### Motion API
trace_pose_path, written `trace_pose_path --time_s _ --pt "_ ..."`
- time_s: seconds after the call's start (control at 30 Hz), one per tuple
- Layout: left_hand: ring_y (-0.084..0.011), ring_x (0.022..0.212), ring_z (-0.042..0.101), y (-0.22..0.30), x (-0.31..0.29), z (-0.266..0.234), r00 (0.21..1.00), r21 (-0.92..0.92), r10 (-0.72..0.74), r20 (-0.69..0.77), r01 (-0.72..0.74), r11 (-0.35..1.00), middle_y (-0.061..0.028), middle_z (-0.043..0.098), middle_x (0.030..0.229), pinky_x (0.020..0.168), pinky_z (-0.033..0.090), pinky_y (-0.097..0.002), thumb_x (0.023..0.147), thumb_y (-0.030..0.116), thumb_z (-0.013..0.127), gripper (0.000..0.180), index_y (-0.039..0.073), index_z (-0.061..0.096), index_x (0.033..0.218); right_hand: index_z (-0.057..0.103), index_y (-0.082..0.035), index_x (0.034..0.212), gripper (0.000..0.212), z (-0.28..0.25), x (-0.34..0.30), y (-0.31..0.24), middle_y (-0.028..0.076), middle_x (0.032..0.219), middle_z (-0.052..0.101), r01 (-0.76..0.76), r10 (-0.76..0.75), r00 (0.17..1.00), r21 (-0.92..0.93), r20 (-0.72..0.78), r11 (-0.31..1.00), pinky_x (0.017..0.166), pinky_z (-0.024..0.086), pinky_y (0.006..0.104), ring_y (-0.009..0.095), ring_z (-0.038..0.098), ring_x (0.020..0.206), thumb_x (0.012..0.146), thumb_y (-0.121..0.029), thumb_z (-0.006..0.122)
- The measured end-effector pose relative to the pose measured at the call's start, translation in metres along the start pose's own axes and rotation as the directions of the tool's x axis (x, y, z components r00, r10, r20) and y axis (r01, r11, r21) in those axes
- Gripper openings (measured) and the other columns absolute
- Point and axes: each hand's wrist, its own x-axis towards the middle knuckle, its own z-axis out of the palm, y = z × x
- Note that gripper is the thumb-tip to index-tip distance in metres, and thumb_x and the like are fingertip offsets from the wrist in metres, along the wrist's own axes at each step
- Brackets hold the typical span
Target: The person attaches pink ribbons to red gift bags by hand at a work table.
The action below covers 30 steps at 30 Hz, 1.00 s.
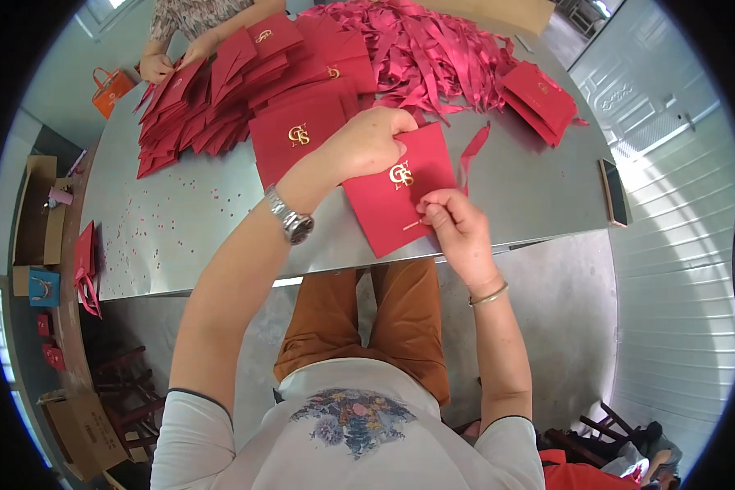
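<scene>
A flat red paper bag (367,204) with gold lettering lies tilted at the table's near edge in front of me. My left hand (376,140), with a metal watch on its wrist, reaches across the bag's top, its fingers curled on the upper edge. Below it, my right hand (459,224) is closed in a pinch at the bag's right edge; what lies between the fingertips is too small to tell. A red ribbon (472,153) sticks out past the bag's right side. Under my left forearm is another red bag (279,137).
Stacked red bags (237,73) cover the left back of the table (302,255). A heap of red ribbons (433,57) lies behind, with more bags (541,100) at right. A phone (613,193) rests at the right edge. Another person's hands (157,67) work at far left.
</scene>
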Motion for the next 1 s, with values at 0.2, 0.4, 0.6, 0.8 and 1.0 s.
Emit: trace_pose_path --time_s 0.2,0.4,0.6,0.8,1.0 --pt "-0.0125 0.091 0.062 0.008 -0.037 -0.006 0.959 -0.41 -0.166 0.231 0.251 0.877 -0.0069 0.069 0.101 0.083 0.05 -0.0285 0.088 -0.005 0.057 0.023 -0.004 0.063 0.11 0.066 -0.002 0.101 0.015 0.022 0.008 -0.027 0.011 0.084 0.069 -0.03 -0.042 0.972 -0.299 -0.232 0.954 0.067 0.053 0.0297 0.02 0.067 0.073 0.086 -0.004 0.068" --pt "-0.0097 0.086 0.061 0.0 -0.057 -0.005 0.966 -0.383 -0.168 0.195 0.233 0.894 -0.005 0.069 0.095 0.079 0.049 -0.026 0.088 -0.003 0.059 0.018 -0.003 0.065 0.105 0.067 -0.002 0.095 0.01 0.041 0.007 -0.017 0.007 0.08 0.069 -0.082 0.055 0.963 -0.094 -0.263 0.992 0.066 0.051 0.0254 0.011 0.063 0.07 0.086 -0.004 0.069" --pt "-0.0084 0.079 0.06 -0.009 -0.065 -0.003 0.988 -0.419 -0.104 0.115 0.143 0.897 -0.0036 0.068 0.086 0.072 0.049 -0.0253 0.087 -0.002 0.061 0.013 -0.004 0.067 0.098 0.067 -0.001 0.093 0.007 0.05 0.012 -0.024 0.003 0.079 0.067 -0.04 0.014 0.968 -0.098 -0.251 0.994 0.066 0.049 0.0231 0.007 0.059 0.069 0.086 -0.003 0.069" --pt "-0.0092 0.078 0.06 -0.009 -0.07 0.001 0.992 -0.4 -0.086 0.091 0.115 0.909 -0.005 0.068 0.085 0.071 0.049 -0.0259 0.086 -0.003 0.059 0.017 -0.004 0.066 0.101 0.067 -0.001 0.091 0.006 0.055 0.012 -0.026 0.004 0.076 0.067 -0.108 0.081 0.954 -0.078 -0.288 0.991 0.063 0.05 0.0231 0.006 0.059 0.067 0.086 -0.003 0.069" --pt "-0.0226 0.071 0.064 -0.013 -0.074 0.009 0.998 -0.399 -0.066 -0.005 0.059 0.915 -0.0175 0.068 0.081 0.067 0.049 -0.0334 0.082 0.002 0.061 0.019 -0.005 0.066 0.098 0.067 -0.001 0.09 0.005 0.054 0.012 -0.022 0.003 0.077 0.068 -0.126 0.102 0.953 -0.07 -0.285 0.989 0.064 0.05 0.0233 0.006 0.06 0.067 0.085 -0.004 0.068"
